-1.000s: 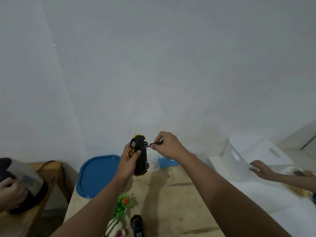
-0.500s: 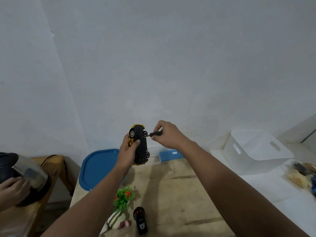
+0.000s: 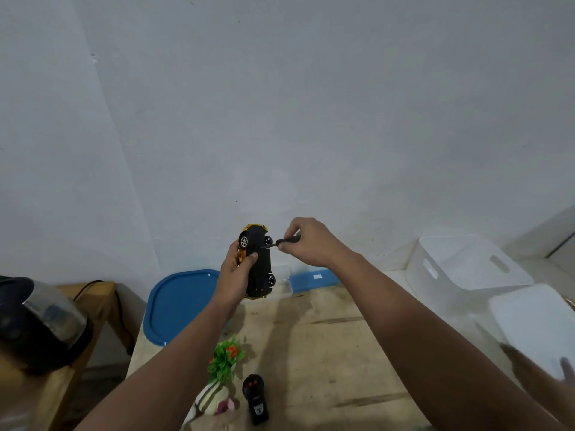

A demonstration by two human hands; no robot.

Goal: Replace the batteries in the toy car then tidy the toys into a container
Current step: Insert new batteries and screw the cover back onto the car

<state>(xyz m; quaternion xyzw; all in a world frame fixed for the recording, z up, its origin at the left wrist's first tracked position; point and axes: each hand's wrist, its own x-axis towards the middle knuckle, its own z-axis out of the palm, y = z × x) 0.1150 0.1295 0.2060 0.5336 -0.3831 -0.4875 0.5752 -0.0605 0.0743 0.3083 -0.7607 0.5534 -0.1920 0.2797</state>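
Observation:
My left hand (image 3: 234,276) grips a yellow toy car (image 3: 259,266) held up above the wooden table (image 3: 326,343), its black underside turned toward me. My right hand (image 3: 306,242) pinches a small black screwdriver (image 3: 284,243) whose tip touches the car's underside near the upper wheels. On the table near me lie a black remote control (image 3: 256,399), a small toy plant with green leaves (image 3: 225,359) and a striped soft toy (image 3: 211,402). A white plastic bin (image 3: 466,265) stands at the right.
A blue lid (image 3: 180,303) leans at the table's far left, with a small clear box (image 3: 284,279) and a blue flat piece (image 3: 314,278) by the wall. A dark kettle (image 3: 40,325) sits on a side table left. Another person's hand (image 3: 541,377) holds a white lid (image 3: 535,325) at the right.
The view has tilted down, so the hands and car sit higher in frame. The kettle's holding hand is gone from view. A white lid held by another person's hand has appeared at the right.

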